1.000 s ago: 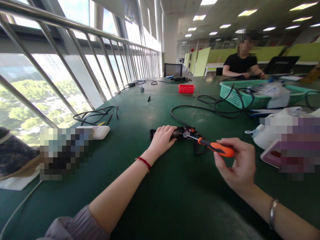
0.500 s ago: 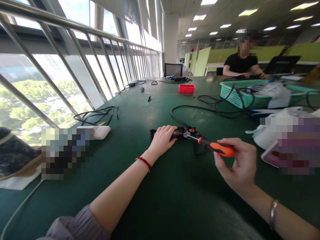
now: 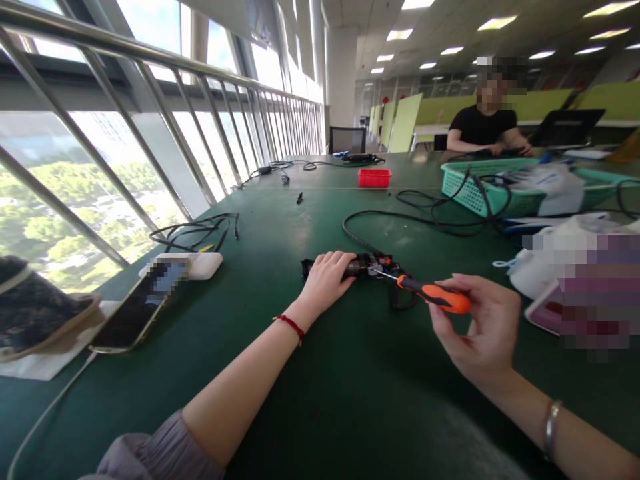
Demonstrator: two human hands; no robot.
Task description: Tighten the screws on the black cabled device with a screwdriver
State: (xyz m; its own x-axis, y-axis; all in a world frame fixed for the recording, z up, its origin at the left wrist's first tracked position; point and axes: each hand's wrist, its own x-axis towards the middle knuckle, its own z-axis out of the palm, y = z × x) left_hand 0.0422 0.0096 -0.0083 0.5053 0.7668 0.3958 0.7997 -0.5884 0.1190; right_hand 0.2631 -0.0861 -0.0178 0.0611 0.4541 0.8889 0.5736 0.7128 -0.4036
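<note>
My left hand (image 3: 327,277) is wrapped over a black corded device (image 3: 361,267) lying on the green table, pressing it from above. The device's right end is exposed, with small grey and orange parts showing, and a black cord runs from it. In my right hand (image 3: 487,327) is an orange and black screwdriver (image 3: 434,293), held near the end of its handle by thumb and fingers. Its thin shaft slants left, and the tip is at the device's exposed parts. Whether the tip sits in a screw is too small to tell.
A red tray (image 3: 374,178) stands farther back, and a teal basket (image 3: 465,190) holds bags and cables at right. A phone (image 3: 137,313) and coiled black cable (image 3: 197,230) lie left. Across the table sits another person (image 3: 483,127). Metal railing (image 3: 200,87) lines the left side.
The view has shifted very slightly. My right hand has turned a little around the screwdriver handle; my left hand and the device hold their place.
</note>
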